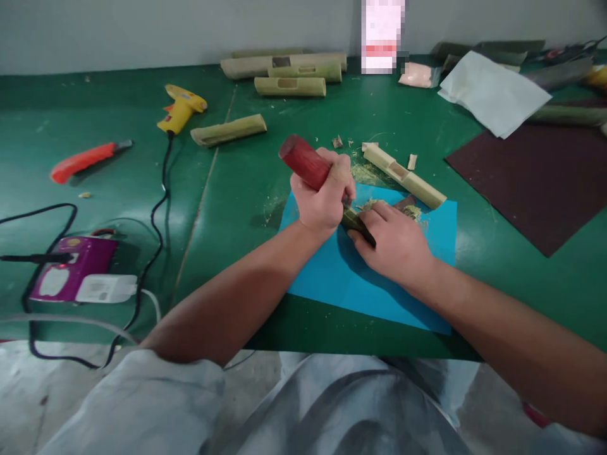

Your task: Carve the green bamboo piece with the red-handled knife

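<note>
Near edge, left corner: purple box (97, 256) with white plug (105, 289) at its right side; black cord (162, 189) runs from here up to the glue gun.
Blue sheet (379, 297): flat on the desk (502, 303), near edge, right of middle.
Right hand (396, 240): thumb and fingers on the dark green bamboo (355, 222), low over the blue sheet. Underside hidden, can't tell if the piece touches the sheet.
Left hand (322, 196): wrapped tight round the red handle (303, 161), butt end tilted up and left. Working end hidden behind the hand.
Hands: close together, the bamboo spanning between them.
Orange cutter (85, 161): toward the left edge, blade end pointing right.
Brown sheet (535, 189): toward the right edge, flat.
Notched tube (424, 189): slanted, near end over the far edge of the blue sheet.
Shavings (363, 172): left of the notched tube and round the hands.
Split bamboo (230, 130): left of middle, beyond the hands.
Glue gun (183, 110): yellow, on its side, left of the split bamboo.
White paper (493, 95): far right corner area, overlapping the brown sheet.
Far edge: tubes (308, 88) grouped left of middle, several notched; pink bag (417, 74) right of middle.
</note>
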The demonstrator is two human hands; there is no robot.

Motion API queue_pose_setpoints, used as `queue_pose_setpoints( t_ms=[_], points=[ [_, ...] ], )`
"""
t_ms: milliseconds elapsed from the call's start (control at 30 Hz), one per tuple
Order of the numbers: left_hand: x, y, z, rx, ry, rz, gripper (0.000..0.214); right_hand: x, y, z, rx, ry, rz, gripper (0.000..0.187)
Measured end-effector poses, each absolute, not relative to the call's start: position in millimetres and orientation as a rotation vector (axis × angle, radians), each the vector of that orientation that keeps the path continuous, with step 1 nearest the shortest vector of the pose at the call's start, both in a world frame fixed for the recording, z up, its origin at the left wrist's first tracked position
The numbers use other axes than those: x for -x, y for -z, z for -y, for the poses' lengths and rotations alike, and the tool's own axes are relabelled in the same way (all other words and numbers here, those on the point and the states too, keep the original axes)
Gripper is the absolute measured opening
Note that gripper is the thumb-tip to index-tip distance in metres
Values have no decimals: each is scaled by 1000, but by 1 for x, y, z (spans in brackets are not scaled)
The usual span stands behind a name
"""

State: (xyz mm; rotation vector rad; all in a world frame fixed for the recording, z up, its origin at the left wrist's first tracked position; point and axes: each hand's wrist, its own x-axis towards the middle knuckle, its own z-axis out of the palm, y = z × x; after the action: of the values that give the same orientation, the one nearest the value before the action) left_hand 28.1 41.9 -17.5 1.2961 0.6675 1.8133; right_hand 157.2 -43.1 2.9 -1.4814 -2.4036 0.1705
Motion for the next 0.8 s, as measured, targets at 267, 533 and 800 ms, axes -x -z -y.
queue_pose_setpoints(
  t_ms=[267,533,800],
  points=[
    [-32,9,-36,-1363,-1750,-684,47,-157,-1,42,1433,-148,2415,25],
    [-27,16,-42,-1300,-1762,-702,51,-157,-1,42,1453,-168,2412,27],
    [-28,10,-38,-1236,-1770,-671,39,-156,-2,42,1480,-168,2417,26]
  ],
)
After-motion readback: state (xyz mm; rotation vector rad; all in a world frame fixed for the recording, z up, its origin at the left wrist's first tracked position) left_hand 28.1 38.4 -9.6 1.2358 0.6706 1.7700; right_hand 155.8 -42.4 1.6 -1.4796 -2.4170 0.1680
